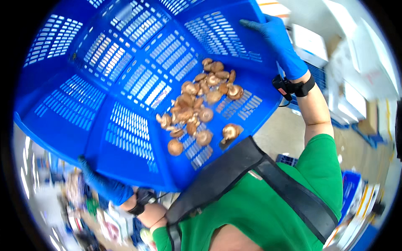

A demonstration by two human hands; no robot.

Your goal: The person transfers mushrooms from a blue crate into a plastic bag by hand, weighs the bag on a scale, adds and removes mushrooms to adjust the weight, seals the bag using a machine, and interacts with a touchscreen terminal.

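Note:
A large blue plastic crate (138,73) with slotted walls fills the upper left, tilted toward my body. Several brown mushrooms (186,106) lie heaped on its near wall, and one mushroom (231,131) sits apart close to the lower rim. My right hand (278,42), in a blue glove, grips the crate's rim at the upper right, with the thumb inside. On the lower left rim my left hand (102,182), also gloved in blue, holds the other side; most of its fingers are hidden behind the crate.
White boxes (310,44) are stacked at the right, some on blue pallets. A black apron (222,171) on my chest is close to the crate's near rim. Blurred goods (111,228) stand at the lower left. Grey floor shows at the right.

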